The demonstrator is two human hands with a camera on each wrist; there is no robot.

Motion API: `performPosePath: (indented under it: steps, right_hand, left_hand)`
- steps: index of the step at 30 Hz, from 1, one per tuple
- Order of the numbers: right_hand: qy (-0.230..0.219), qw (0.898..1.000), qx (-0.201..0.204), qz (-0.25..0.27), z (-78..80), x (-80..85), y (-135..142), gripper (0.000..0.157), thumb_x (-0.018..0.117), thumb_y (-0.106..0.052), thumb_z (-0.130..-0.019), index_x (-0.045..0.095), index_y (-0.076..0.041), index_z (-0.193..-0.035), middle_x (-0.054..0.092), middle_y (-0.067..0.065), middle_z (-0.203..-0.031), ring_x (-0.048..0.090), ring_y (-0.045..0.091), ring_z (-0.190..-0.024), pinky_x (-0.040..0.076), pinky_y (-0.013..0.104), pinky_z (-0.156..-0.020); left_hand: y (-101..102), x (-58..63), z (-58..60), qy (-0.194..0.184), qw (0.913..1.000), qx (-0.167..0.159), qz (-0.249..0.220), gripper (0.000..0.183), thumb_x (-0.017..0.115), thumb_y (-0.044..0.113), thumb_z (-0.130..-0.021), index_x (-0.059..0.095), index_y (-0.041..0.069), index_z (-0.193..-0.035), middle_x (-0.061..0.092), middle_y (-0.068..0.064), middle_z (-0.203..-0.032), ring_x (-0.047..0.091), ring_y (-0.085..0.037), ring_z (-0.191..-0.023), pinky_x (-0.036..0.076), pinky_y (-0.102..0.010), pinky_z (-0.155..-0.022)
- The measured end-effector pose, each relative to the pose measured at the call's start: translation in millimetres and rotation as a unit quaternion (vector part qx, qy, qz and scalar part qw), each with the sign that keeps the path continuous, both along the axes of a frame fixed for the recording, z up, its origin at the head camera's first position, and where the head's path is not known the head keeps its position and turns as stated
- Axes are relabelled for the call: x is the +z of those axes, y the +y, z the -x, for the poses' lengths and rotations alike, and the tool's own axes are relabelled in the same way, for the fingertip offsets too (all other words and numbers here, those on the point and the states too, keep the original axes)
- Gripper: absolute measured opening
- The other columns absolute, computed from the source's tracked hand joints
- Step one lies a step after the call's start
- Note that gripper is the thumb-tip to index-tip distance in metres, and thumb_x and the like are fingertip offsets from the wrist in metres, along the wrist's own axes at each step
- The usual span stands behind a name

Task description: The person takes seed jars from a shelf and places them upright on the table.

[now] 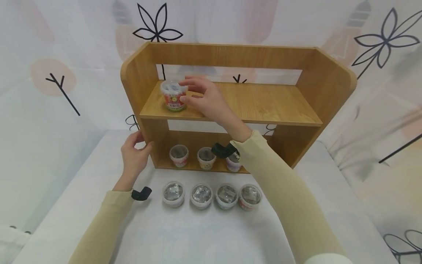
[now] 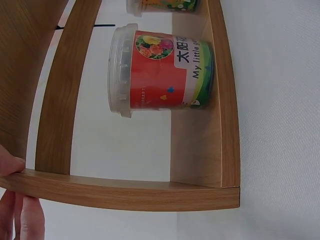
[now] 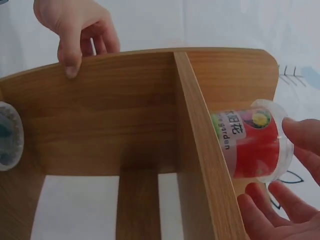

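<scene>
A clear plastic cup with a red flower label [image 1: 174, 101] stands upright at the left end of the upper board of a small wooden shelf [image 1: 263, 102]. My right hand [image 1: 204, 99] is at the cup's right side, its fingers spread and loosely bent by the rim. In the right wrist view a fingertip [image 3: 295, 127] is close to the lid, while the lower fingers are apart from the cup; whether any touch it is unclear. My left hand [image 1: 136, 154] grips the front edge of the left side panel [image 3: 125, 90], thumb inside and fingers outside.
Several similar cups stand on the lower board, including a red-labelled one [image 2: 160, 70], a middle one [image 1: 206, 165] and a purple-tinted one [image 1: 233, 165] partly behind my right sleeve. Several lidded cups [image 1: 202, 196] form a row on the white table [image 1: 184, 238] before the shelf.
</scene>
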State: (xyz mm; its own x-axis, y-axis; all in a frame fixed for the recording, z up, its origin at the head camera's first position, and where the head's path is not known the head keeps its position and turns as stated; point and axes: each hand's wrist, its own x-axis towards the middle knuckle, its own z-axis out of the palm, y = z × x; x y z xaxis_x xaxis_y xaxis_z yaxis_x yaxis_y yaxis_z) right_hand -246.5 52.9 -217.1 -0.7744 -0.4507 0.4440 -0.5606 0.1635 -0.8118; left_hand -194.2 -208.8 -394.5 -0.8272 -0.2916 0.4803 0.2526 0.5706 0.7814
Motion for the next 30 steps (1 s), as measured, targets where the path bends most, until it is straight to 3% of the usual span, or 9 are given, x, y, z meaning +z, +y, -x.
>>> performPosePath:
  steps: [5, 15, 24, 30]
  right_hand:
    - [-0.019, 1.0, -0.018, 0.0, -1.3, -1.5, -0.8, 0.036, 0.074, -0.018, -0.091, 0.068, -0.009, -0.125, 0.05, 0.003, -0.146, 0.056, 0.019, -0.124, 0.049, 0.027, -0.099]
    - [-0.032, 0.998, -0.029, 0.041, -2.8, -4.2, -12.5, 0.031, 0.078, -0.016, -0.088, 0.066, -0.005, -0.115, 0.06, 0.005, -0.128, 0.06, 0.022, -0.118, 0.049, 0.027, -0.099]
    - [-0.032, 0.997, -0.038, 0.058, -3.9, -4.6, -16.1, 0.027, 0.079, -0.013, -0.086, 0.062, -0.004, -0.105, 0.059, 0.008, -0.129, 0.062, 0.024, -0.114, 0.05, 0.027, -0.098]
    - [-0.043, 0.996, -0.039, 0.068, -5.2, -4.6, -11.6, 0.026, 0.079, -0.013, -0.086, 0.061, -0.006, -0.103, 0.058, 0.006, -0.127, 0.062, 0.024, -0.114, 0.05, 0.028, -0.097]
  left_hand:
    - [1.5, 1.6, -1.2, 0.013, 0.9998, -0.005, 0.013, 0.045, 0.07, 0.009, -0.091, 0.059, 0.009, -0.135, 0.063, -0.01, -0.118, 0.059, -0.021, -0.11, 0.059, -0.04, -0.082]
    - [0.2, 1.8, -4.1, 0.015, 0.9997, -0.005, 0.019, 0.045, 0.07, 0.008, -0.091, 0.059, 0.009, -0.135, 0.064, -0.009, -0.117, 0.059, -0.02, -0.108, 0.057, -0.021, -0.079]
    - [0.4, 1.3, -4.0, 0.014, 0.9997, -0.007, 0.021, 0.046, 0.07, 0.009, -0.091, 0.059, 0.009, -0.136, 0.063, -0.009, -0.118, 0.059, -0.02, -0.109, 0.059, -0.032, -0.081]
    - [0.7, 1.5, -3.2, 0.015, 0.9996, -0.004, 0.022, 0.045, 0.07, 0.008, -0.091, 0.059, 0.009, -0.135, 0.063, -0.009, -0.117, 0.059, -0.019, -0.108, 0.059, -0.031, -0.081]
